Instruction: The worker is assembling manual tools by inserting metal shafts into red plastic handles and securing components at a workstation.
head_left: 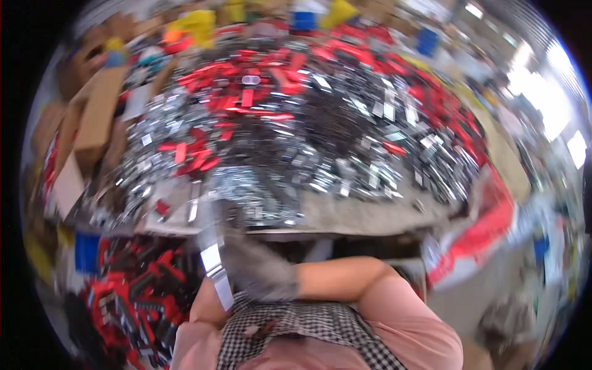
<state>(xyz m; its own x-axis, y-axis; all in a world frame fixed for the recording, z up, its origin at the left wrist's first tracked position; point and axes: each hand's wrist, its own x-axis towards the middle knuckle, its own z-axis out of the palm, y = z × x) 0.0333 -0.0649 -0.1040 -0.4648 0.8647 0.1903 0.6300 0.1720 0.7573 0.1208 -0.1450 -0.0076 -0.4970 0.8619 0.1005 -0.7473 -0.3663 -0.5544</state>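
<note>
Close in front of my body, my right hand in a dark grey glove reaches across to the left, smeared by motion. It is closed against a long shiny metal strip, which tilts down across my left forearm. The strip's upper end is blurred among the gloved fingers. My left hand seems to be at that upper end, but its fingers are too smeared to make out. Just beyond both hands, the worktable bears a wide heap of silvery metal pieces.
Red pieces and a dark pile lie among the silvery ones. Below the table's left edge is a mass of red and black parts. A cardboard box stands at the left; a red and white sack hangs at the right.
</note>
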